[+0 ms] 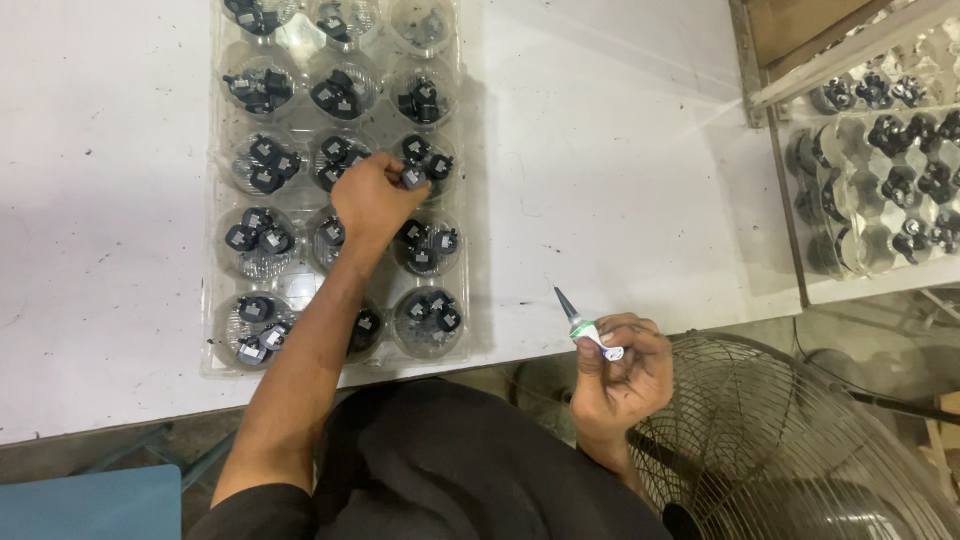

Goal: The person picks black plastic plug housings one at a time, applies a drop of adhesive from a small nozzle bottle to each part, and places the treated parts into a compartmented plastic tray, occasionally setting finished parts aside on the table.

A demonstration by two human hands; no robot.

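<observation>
the left hand reaches out over a clear plastic cell tray lying on the white desk, its fingers pinched shut on one small black part at the edge of a cell in the tray's right column, third row up from the near end. most of the cells hold a few of the same small black parts, with silvery or white faces showing on some; what exactly they are is too small to tell. the right hand is held back near the desk's front edge, just off the tray, closed around a small white applicator tube with a green collar and a dark pointed nozzle aimed up and away toward the tray.

judging from this, the step in hand is picking a single part out of its cell, with the tube kept ready. a next move would call for bringing the nozzle tip and the pinched part close together with a steady grip, since both are small.

to the right stands a second tray of similar dark parts inside a framed rack, and a wire fan guard sits below the desk edge.
</observation>
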